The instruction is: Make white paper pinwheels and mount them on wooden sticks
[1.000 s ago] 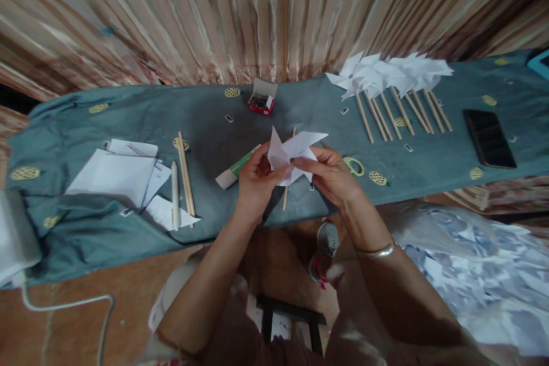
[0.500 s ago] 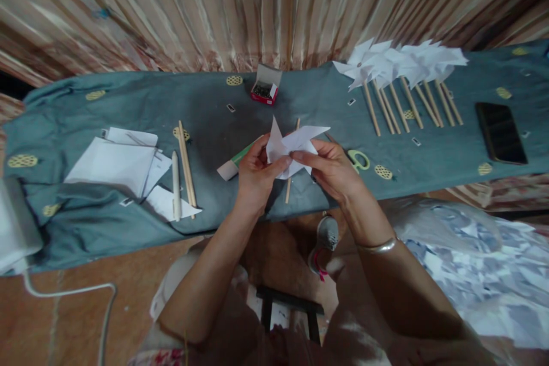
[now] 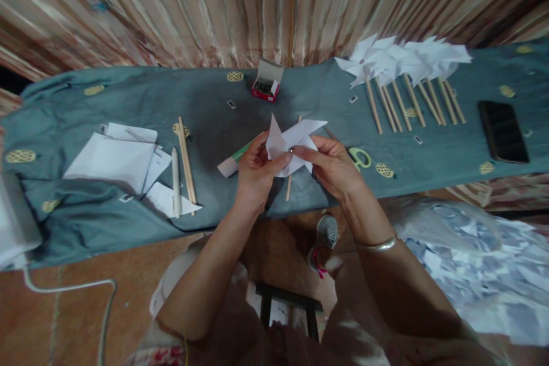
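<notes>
A white paper pinwheel (image 3: 300, 136) is held above the middle of the cloth-covered table. My left hand (image 3: 257, 174) grips its left side, thumb on the front near the centre. My right hand (image 3: 337, 166) grips its right side, with the thumb close to a small shiny spot at the centre. A wooden stick (image 3: 289, 187) shows below the paper, and its other end shows above. Left of my left hand lies a green and white tube (image 3: 229, 166), partly hidden by it. Green-handled scissors (image 3: 360, 157) lie just right of my right hand.
A red box (image 3: 265, 91) of small dark pieces stands open behind. Pinwheels (image 3: 394, 60) on sticks lie back right, near a black phone (image 3: 504, 131). Paper sheets (image 3: 114, 160), a white pen (image 3: 175, 183) and sticks (image 3: 187, 166) are left. A bag of paper pieces (image 3: 480, 263) sits lower right.
The right side of the pinwheel has tilted slightly, and a small shiny spot now shows at its centre between my thumbs. Both hands keep their hold, and the view has shifted slightly.
</notes>
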The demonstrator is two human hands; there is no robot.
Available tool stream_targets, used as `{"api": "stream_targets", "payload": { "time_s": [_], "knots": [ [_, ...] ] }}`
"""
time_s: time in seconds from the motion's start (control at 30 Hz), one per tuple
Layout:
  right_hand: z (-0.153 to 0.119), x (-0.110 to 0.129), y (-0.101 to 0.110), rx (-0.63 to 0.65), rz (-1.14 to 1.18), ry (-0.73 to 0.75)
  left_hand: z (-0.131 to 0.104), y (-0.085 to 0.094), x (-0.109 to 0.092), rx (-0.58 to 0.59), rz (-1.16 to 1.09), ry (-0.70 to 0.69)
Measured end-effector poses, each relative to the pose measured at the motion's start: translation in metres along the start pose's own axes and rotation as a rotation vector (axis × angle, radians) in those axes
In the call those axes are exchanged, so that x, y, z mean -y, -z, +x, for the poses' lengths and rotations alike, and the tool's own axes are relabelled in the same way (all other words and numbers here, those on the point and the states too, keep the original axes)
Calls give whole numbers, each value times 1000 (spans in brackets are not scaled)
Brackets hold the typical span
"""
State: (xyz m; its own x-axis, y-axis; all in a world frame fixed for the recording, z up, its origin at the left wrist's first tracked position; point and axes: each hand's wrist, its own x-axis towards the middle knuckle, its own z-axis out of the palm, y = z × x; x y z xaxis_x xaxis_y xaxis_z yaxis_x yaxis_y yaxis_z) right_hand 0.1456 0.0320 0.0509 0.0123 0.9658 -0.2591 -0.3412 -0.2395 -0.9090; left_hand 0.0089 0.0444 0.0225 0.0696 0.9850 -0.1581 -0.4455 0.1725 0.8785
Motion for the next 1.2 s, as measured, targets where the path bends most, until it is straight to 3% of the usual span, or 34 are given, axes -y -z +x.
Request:
{"api": "stream_targets", "payload": {
  "time_s": [0.1, 0.27, 0.43, 0.73, 1.2],
  "knots": [
    [2, -2, 1, -60, -37, 85, 0, 0, 0, -18, -12, 3],
    [-1, -1, 8, -303, -279, 381, 2, 0, 2, -33, 3, -2],
    [-11, 0, 5, -249, -627, 567, 2, -1, 3, -34, 14, -24],
    [-5, -8, 11, -203, -768, 589, 10, 4, 15, 46, 50, -134],
    [-2, -8, 8, -102, -351, 358, 7, 2, 9, 72, 4, -121]
  ]
}}
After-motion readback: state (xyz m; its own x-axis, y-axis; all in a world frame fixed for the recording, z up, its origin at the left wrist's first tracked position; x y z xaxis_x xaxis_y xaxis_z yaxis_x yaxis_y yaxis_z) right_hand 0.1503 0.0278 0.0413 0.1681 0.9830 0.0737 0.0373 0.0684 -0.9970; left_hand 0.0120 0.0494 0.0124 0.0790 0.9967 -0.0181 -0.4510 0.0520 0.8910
